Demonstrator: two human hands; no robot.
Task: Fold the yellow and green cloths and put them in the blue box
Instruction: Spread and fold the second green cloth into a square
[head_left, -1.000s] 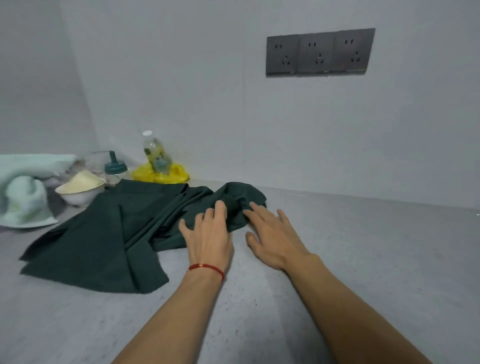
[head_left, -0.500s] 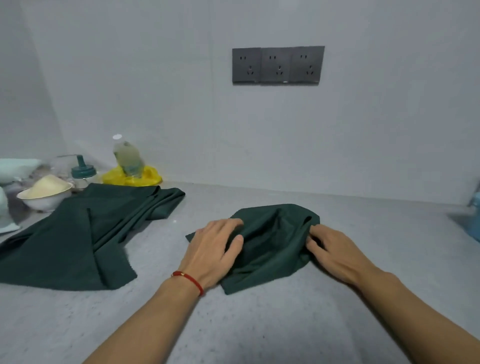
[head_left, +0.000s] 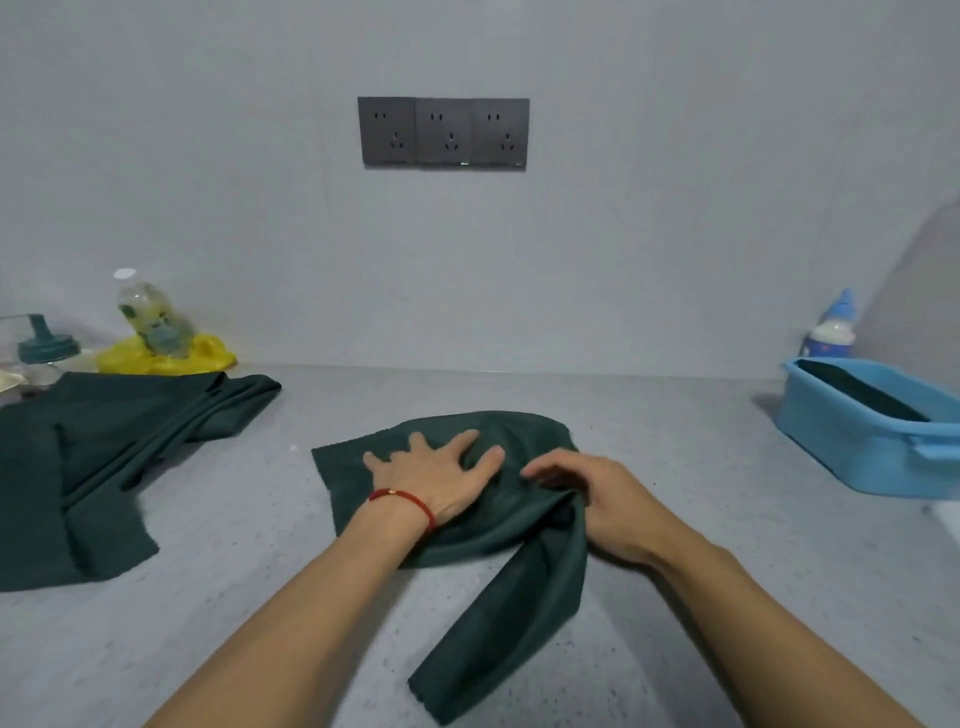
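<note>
A dark green cloth (head_left: 498, 582) lies rumpled on the grey counter in front of me, one end trailing toward me. My left hand (head_left: 436, 470) presses flat on it with spread fingers. My right hand (head_left: 587, 499) pinches a fold of the same cloth at its right side. A second, larger green cloth (head_left: 93, 457) lies spread at the left. A yellow cloth (head_left: 166, 356) sits crumpled by the wall at the back left, under a bottle. The blue box (head_left: 872, 436) stands at the right with a dark folded cloth (head_left: 857, 389) inside.
A plastic bottle (head_left: 150, 312) leans on the yellow cloth. A teal-lidded jar (head_left: 44, 348) stands at the far left. A white and blue bottle (head_left: 831, 327) stands behind the blue box. Three dark sockets (head_left: 444, 132) are on the wall.
The small green cloth has come nearer to me and spread out, with one end now trailing down. My left hand has flattened on it. The view has swung right, showing the blue box.
</note>
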